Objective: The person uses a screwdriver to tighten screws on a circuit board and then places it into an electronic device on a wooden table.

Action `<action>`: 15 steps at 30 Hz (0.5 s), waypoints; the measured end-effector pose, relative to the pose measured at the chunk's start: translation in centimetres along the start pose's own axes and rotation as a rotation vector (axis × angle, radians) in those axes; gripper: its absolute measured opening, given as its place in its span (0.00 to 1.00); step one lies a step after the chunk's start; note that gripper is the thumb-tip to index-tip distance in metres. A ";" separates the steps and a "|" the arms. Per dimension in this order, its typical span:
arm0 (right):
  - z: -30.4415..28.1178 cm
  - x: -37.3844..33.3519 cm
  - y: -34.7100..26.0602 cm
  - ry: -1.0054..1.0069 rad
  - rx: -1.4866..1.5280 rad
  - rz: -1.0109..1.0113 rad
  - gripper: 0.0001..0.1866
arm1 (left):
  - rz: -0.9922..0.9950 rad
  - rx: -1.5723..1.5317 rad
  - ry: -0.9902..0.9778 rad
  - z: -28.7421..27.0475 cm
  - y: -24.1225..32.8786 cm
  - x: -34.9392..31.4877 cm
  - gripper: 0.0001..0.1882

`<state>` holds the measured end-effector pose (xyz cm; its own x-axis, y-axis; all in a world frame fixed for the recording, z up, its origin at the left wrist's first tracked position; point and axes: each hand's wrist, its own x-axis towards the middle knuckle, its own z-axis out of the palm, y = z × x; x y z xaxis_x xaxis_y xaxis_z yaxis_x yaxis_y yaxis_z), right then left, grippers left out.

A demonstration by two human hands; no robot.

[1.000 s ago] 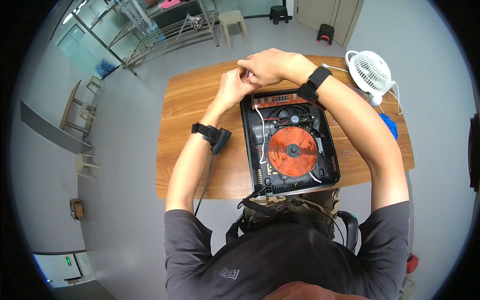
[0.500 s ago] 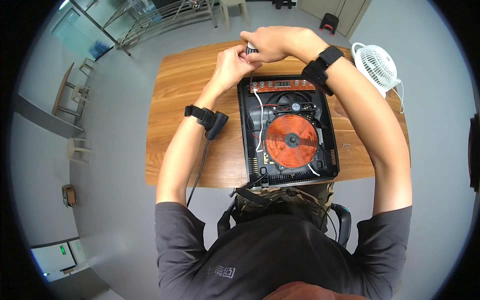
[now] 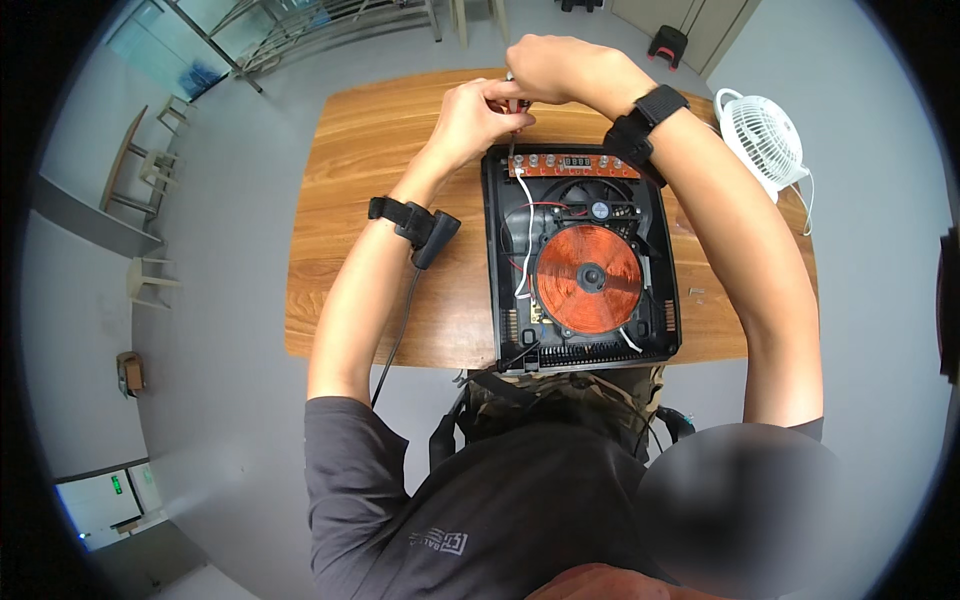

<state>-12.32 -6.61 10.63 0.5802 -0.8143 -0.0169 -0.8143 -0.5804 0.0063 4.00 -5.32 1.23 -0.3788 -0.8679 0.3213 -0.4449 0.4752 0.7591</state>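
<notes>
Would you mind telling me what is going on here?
A person's left hand and right hand both grip a slim tool, probably a screwdriver, over the far left corner of an opened cooker. Whether its tip touches anything is too small to tell. The cooker lies on the table, its coppery coil exposed. A white fan stands at the far right.

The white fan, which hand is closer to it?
Right. The right hand is to the left of the white fan, with a gap between; the left hand is even farther left, beyond the right hand.
</notes>
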 end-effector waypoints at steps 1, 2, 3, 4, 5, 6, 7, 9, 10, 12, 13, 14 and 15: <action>0.1 -0.5 0.5 0.020 -0.017 -0.031 0.32 | 0.045 -0.011 0.024 0.2 0.4 0.0 0.12; 0.0 -0.5 0.9 0.046 -0.042 -0.072 0.32 | -0.015 0.048 0.057 0.2 -0.2 0.2 0.14; 0.2 -0.9 0.9 0.054 -0.018 -0.086 0.30 | -0.065 0.052 0.057 0.2 0.6 0.3 0.16; 0.0 -1.3 1.2 0.014 0.016 -0.102 0.26 | -0.116 0.055 0.057 0.1 1.3 0.2 0.18; -0.8 -1.8 0.4 -0.043 0.022 -0.077 0.24 | -0.113 0.052 0.065 0.0 1.0 -0.1 0.19; -1.3 -1.8 -0.1 -0.101 0.028 -0.051 0.24 | -0.097 0.058 0.069 -0.1 0.8 -0.1 0.18; -1.1 -1.4 0.1 -0.051 0.033 -0.098 0.22 | -0.082 0.065 0.073 -0.2 0.6 0.0 0.18; 0.4 -1.0 1.1 0.038 0.064 -0.175 0.20 | -0.023 0.099 0.091 0.3 0.7 -0.2 0.17; 0.9 -0.6 1.7 0.068 0.086 -0.184 0.21 | -0.050 0.045 0.039 0.2 0.8 0.0 0.18; -0.5 -0.8 0.1 -0.034 0.073 -0.074 0.24 | 0.003 0.023 0.074 0.5 0.2 -0.1 0.19; -0.8 -0.7 -0.3 -0.054 0.054 -0.043 0.24 | 0.025 0.034 0.091 0.6 -0.2 -0.1 0.19; -1.1 -0.6 -0.7 -0.072 0.031 -0.010 0.25 | 0.050 0.046 0.110 0.7 -0.4 -0.1 0.19; -1.2 -0.6 -0.9 -0.088 0.009 0.023 0.25 | 0.077 0.059 0.128 0.9 -0.6 -0.3 0.20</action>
<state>-11.92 -5.67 11.80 0.5582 -0.8230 -0.1052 -0.8277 -0.5612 -0.0009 3.66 -5.23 0.22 -0.3087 -0.8384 0.4492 -0.4669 0.5450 0.6964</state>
